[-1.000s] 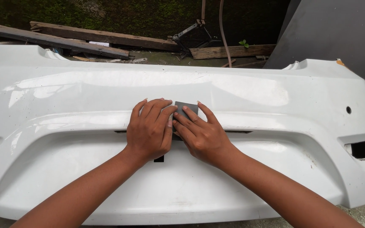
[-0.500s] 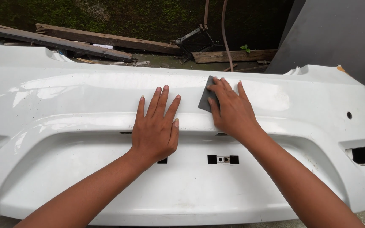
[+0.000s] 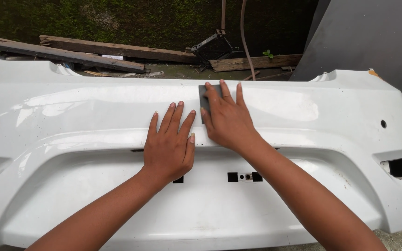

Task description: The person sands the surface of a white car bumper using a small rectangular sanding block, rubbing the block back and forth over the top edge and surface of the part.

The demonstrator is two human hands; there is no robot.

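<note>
A large white car bumper (image 3: 70, 116) fills the view, lying across in front of me. My right hand (image 3: 226, 118) presses a grey sheet of sandpaper (image 3: 204, 93) flat against the bumper's upper face, near its far edge; most of the sheet is hidden under the palm. My left hand (image 3: 169, 144) rests just beside it, fingers spread, flat on the bumper with nothing in it. Small square cut-outs (image 3: 244, 176) show in the recessed panel below my wrists.
Behind the bumper lie weathered wooden planks (image 3: 89, 51), a black metal jack-like piece (image 3: 212, 46) and two hanging hoses (image 3: 243, 32) against a mossy wall. A dark grey panel (image 3: 373, 42) leans at the back right. Round sensor holes (image 3: 383, 124) dot the bumper.
My right hand slid the sandpaper from the bumper's middle ridge up to its far edge, then slightly left. My left hand came off the sheet and spread flat on the bumper.
</note>
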